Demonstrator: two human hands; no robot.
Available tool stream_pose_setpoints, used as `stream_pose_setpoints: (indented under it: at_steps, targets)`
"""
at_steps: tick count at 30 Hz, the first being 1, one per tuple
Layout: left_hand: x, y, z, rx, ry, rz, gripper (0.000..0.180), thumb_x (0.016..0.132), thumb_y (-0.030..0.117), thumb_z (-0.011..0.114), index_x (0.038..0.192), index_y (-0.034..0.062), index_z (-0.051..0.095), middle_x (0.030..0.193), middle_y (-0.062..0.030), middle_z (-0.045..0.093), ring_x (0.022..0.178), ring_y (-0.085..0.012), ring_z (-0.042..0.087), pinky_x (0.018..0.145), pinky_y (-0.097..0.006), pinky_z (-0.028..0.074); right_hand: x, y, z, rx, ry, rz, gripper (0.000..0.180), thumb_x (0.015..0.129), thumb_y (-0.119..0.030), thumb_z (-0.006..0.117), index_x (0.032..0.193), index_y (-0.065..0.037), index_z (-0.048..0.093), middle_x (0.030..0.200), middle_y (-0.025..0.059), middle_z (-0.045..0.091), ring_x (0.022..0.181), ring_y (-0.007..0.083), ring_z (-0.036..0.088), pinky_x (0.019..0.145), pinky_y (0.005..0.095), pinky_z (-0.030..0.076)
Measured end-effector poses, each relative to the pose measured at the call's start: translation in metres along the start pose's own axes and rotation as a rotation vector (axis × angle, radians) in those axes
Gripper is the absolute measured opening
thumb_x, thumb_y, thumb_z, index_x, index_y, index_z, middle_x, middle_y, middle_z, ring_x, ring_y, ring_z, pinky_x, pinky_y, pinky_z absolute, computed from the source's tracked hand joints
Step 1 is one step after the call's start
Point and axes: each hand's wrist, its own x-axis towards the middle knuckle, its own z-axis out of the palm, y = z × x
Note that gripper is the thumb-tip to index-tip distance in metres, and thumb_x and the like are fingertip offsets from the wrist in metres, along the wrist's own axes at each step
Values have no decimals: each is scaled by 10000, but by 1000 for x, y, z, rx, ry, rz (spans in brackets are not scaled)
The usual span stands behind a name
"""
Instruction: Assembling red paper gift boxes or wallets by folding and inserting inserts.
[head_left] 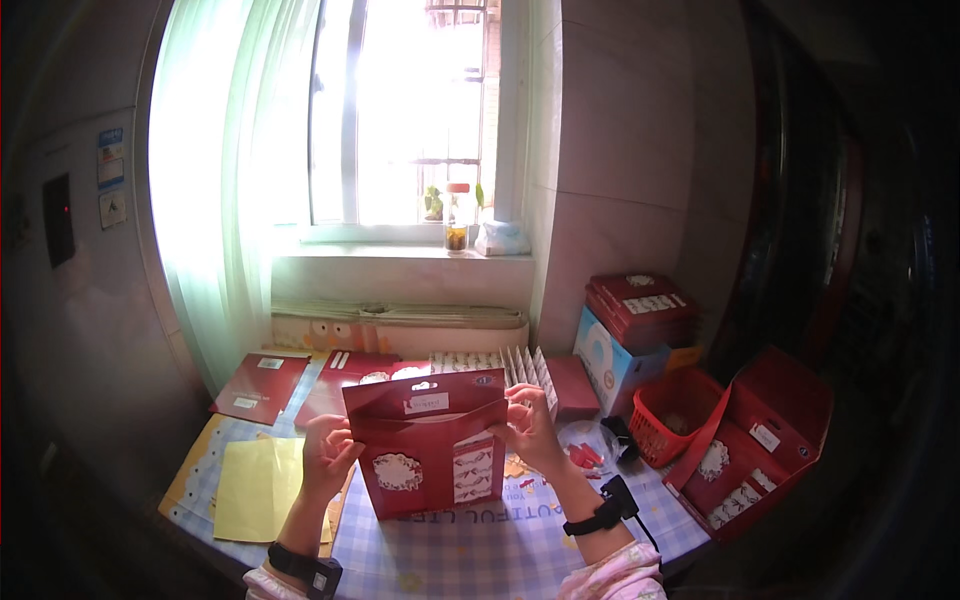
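A dark red cardboard folder box (425,465) stands upright on the checked tablecloth in front of me. Its front carries a white ornate label and a pale patterned panel, and its top gapes, with a taller back flap that has a hanging hole. My left hand (326,455) pinches the box's left upper edge. On the opposite side, my right hand (530,430) grips the right upper edge between thumb and fingers. Black straps circle both wrists.
Yellow sheets (258,488) and a flat red folder (262,387) lie left. Right are an orange-red basket (676,415), an open red box (765,450) and a blue-white carton (612,362) topped with stacked red boxes (642,308). Accordion-folded card (530,372) stands behind; a jar (457,220) sits on the windowsill.
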Motion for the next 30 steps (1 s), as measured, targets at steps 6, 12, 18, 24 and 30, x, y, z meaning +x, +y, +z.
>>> stream_pose_setpoints:
  at_steps: [6, 12, 18, 24, 30]
  targets:
    - [-3, -13, -5, -58, -123, -8, 381, 792, -56, 587, 1090, 60, 379, 1058, -113, 544, 940, -179, 562, 784, -301, 478, -4, 5, -12, -101, -60, 67, 263, 756, 64, 630, 967, -17, 496, 1014, 78, 505, 889, 131, 589, 750, 253, 506]
    - [-4, -16, 8, -101, -61, 64, 276, 851, -17, 513, 1072, 46, 360, 1043, -128, 542, 942, -185, 554, 789, -308, 473, -7, 4, -12, -7, -36, 173, 180, 813, 6, 596, 965, -17, 503, 928, 46, 577, 863, 112, 584, 712, 233, 488]
    - [-11, 2, 10, 46, 1, 62, 248, 861, -7, 501, 1062, 48, 366, 1026, -120, 543, 906, -151, 554, 759, -285, 474, -5, -32, 17, 26, 61, 23, 172, 822, -27, 596, 981, -39, 531, 940, 56, 566, 820, 106, 574, 675, 221, 481]
    - [-40, 48, 15, 2, 36, -67, 234, 846, -40, 500, 1033, 51, 393, 966, -98, 551, 864, -137, 563, 711, -256, 480, -25, -84, 25, -520, -95, 56, 242, 786, -35, 629, 1024, -39, 584, 907, 44, 545, 791, 94, 528, 660, 206, 439]
    - [-108, 77, 19, -77, 59, -163, 239, 830, -45, 522, 1012, 63, 409, 950, -75, 547, 789, -101, 564, 621, -217, 473, -82, -132, 39, -565, -110, 133, 238, 782, -75, 648, 1011, -30, 603, 877, 84, 573, 757, 137, 580, 638, 240, 498]
